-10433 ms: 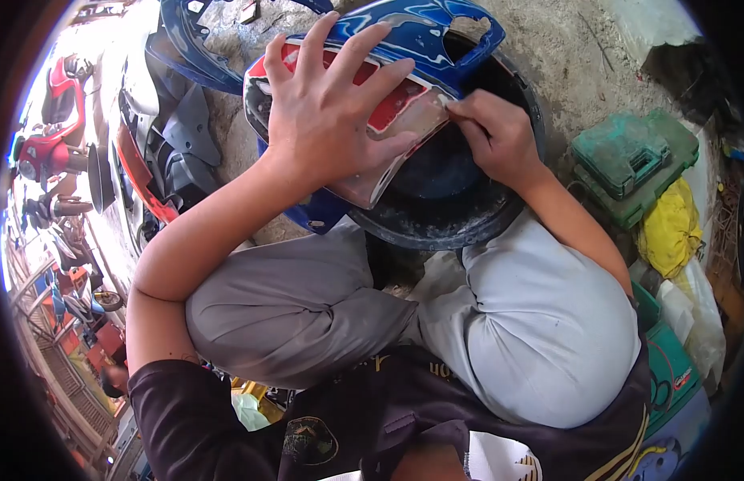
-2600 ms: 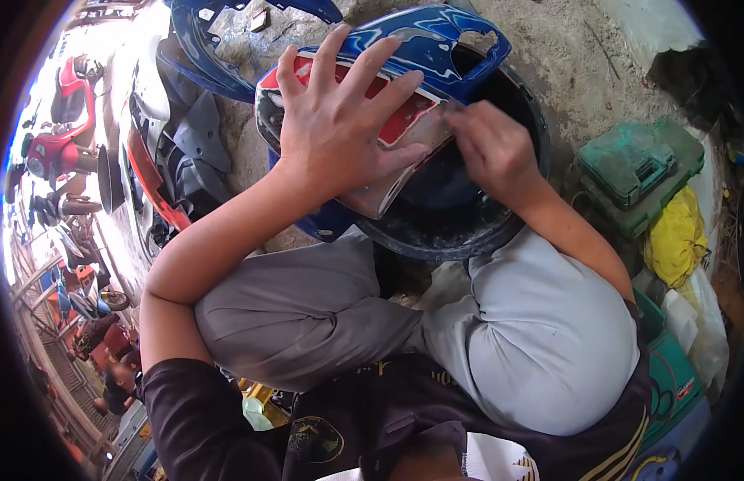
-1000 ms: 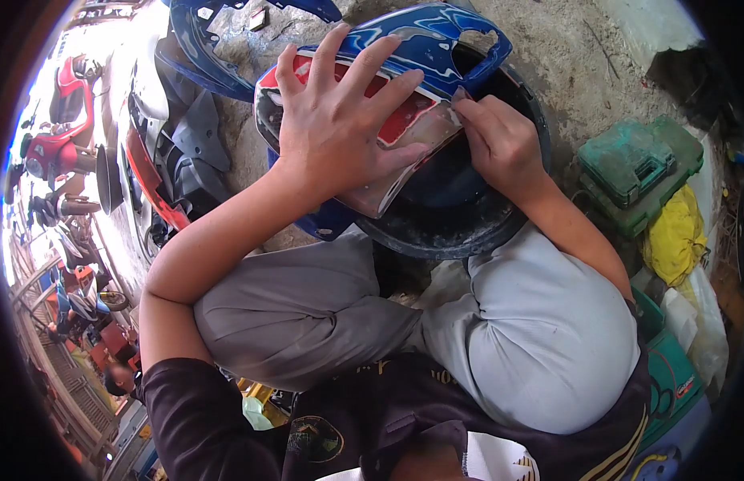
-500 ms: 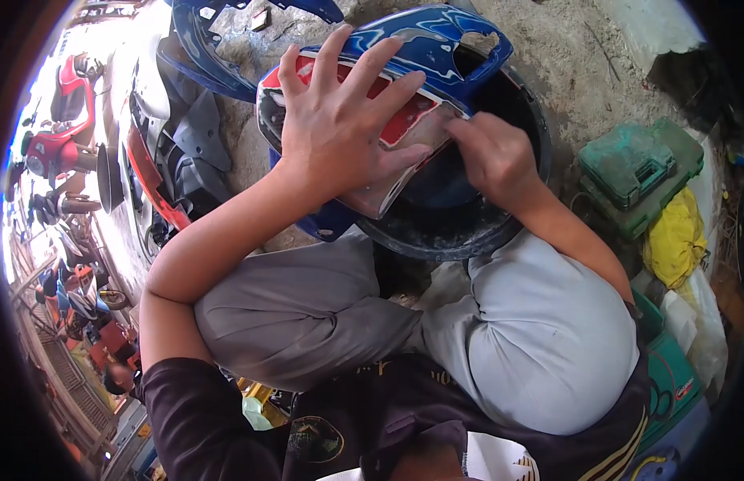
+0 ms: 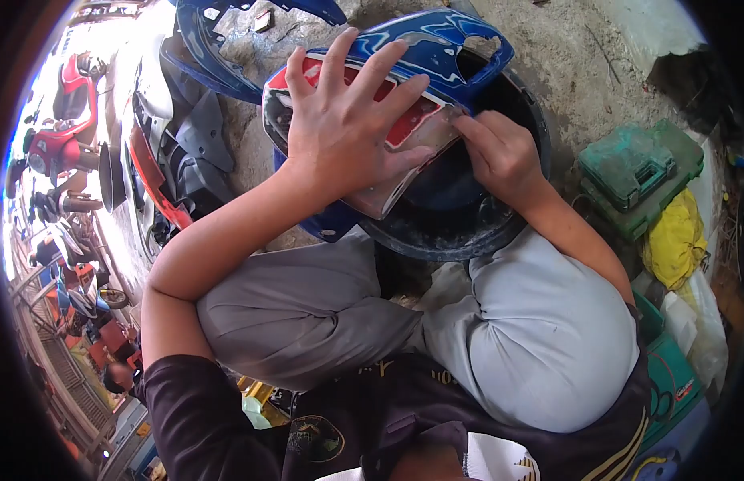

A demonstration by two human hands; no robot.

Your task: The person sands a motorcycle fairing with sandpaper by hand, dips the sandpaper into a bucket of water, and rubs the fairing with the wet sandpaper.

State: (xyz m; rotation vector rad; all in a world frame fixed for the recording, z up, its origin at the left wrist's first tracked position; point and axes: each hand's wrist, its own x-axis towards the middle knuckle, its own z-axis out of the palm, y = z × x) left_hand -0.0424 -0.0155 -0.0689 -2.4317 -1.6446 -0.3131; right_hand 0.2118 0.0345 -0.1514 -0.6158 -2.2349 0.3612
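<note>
My left hand (image 5: 344, 128) lies with fingers spread on a red and grey motorcycle body panel (image 5: 408, 124), whose paint is partly worn to bare grey. At the panel's right corner my right hand (image 5: 500, 152) is closed in a pinch, its fingertips against the edge. Whatever sits between those fingers is too hidden to make out. The panel rests over a round black tub (image 5: 468, 240). Just behind it, a blue panel (image 5: 428, 44) with white and bare patches leans across the tub's far side.
Another blue panel (image 5: 215, 60) lies on the ground at the far left. Grey and red motorcycle parts (image 5: 199, 136) are stacked to the left, with a red motorcycle (image 5: 59, 148) beyond. A green tool case (image 5: 636, 172) and a yellow cloth (image 5: 676, 240) stand at right.
The red and grey panel and my left hand have shifted slightly right. My right hand has also moved a little right along the panel's corner, still pinched.
</note>
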